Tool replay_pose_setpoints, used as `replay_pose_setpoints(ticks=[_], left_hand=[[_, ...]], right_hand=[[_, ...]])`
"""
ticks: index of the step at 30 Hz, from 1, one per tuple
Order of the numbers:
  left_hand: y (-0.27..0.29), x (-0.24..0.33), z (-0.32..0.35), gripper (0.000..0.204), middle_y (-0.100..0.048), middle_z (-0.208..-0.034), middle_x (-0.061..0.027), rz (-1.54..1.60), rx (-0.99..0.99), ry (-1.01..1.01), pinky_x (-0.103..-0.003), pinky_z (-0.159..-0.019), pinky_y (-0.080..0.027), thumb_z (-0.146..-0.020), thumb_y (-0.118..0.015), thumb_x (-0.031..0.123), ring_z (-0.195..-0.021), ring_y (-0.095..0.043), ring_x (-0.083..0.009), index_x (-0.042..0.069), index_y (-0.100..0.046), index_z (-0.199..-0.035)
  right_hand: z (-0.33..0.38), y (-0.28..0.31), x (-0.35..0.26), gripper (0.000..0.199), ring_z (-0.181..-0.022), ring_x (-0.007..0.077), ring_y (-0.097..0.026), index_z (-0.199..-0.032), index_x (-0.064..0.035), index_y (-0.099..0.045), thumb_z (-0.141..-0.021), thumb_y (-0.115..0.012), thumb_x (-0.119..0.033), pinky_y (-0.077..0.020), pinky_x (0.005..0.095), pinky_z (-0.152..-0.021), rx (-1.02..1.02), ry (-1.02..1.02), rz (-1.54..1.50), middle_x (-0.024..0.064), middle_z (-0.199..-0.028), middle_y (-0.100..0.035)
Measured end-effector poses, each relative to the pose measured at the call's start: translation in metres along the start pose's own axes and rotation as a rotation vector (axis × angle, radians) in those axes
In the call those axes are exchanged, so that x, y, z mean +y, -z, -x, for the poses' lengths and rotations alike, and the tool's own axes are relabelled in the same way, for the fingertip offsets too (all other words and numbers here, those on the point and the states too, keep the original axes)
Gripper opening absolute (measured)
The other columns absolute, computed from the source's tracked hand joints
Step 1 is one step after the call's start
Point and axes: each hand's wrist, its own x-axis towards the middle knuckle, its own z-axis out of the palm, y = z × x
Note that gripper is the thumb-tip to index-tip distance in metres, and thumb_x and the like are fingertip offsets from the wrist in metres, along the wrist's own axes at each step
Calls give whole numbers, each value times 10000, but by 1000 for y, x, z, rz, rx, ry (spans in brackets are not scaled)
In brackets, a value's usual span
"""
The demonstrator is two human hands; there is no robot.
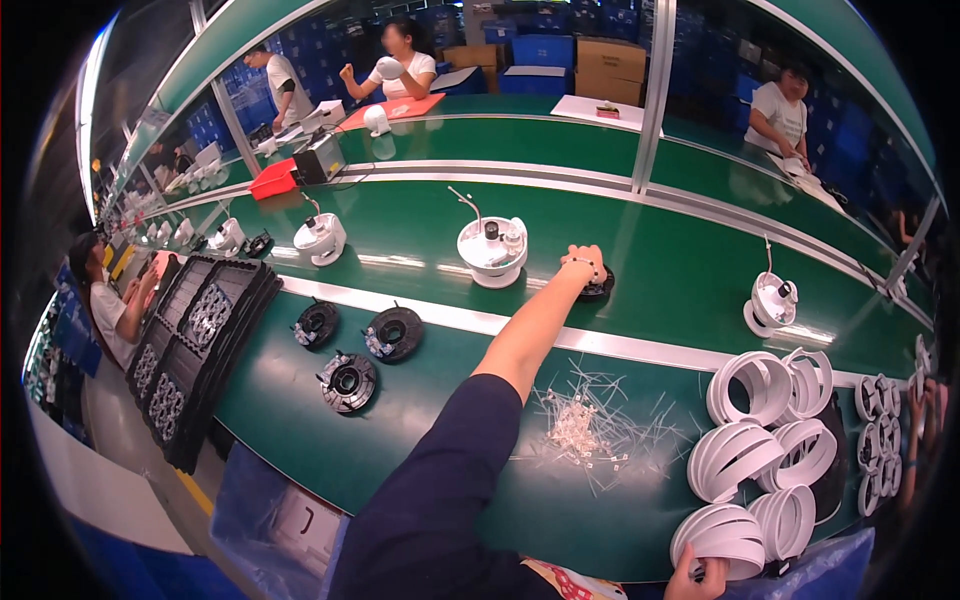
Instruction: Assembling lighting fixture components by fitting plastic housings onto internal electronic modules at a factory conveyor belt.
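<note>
Left hand (586,264) curled on black round disc (599,285), green belt (680,270); right hand (700,578) gripping ribbed white plastic ring (720,535).

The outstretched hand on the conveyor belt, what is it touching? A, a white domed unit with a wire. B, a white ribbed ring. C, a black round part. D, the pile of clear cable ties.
C: the left hand rests on a black round part on the green belt, beside the white domed unit.

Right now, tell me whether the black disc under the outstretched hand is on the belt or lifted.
Cannot tell: the left hand covers most of the black disc.
</note>
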Motion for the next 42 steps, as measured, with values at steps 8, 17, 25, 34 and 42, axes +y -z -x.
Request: replay_pose_setpoints(ticks=[8, 17, 25, 34, 42], left_hand=[[10, 25, 2, 293, -593, -989, -160, -72, 112, -175, -387, -772, -483, -610, -577, 150, -928, -578, -292, 61, -639, -882], [27, 4, 59, 309, -597, -863, -194, 415, 593, -414, -402, -721, -457, -667, -633, 162, -823, -578, -351, 38, -523, -928], [59, -31, 183, 236, -575, -869, -92, 999, 520, -629, -251, -663, -463, -763, -548, -11, -765, -593, -150, -14, -459, -982], [59, -64, 228, 210, -548, -937, -81, 1311, 516, -546, -231, -774, -413, -811, -504, -2, -852, -532, -120, -19, -433, -1008], [43, -70, 216, 218, -540, -948, -81, 1319, 472, -637, -235, -785, -404, -807, -506, -5, -875, -520, -121, -14, -424, -1009]], right_hand=[[7, 26, -7, 105, -463, 225, -445, -656, 8, -563, -719, -627, -46, -361, 313, -421, 99, -84, 118, 93, -545, -464], [29, 68, -5, 147, -766, 248, -561, -880, 72, -590, -767, -520, 12, -447, 290, -654, 397, -244, 93, 175, -871, -572], [-29, 26, -53, 179, -656, 226, -607, -773, -10, -619, -595, -614, 8, -504, 290, -573, -163, 304, -408, 102, -787, -620], [-14, -62, -73, 328, -849, 247, -496, -745, 12, -543, -609, -690, -247, -448, 325, -700, -970, 571, -584, 103, -926, -506], [-16, -58, -105, 912, -1141, 368, -317, -1203, -28, -366, -488, -745, -449, -288, 483, -893, -974, 494, -463, 216, -1276, -269]])
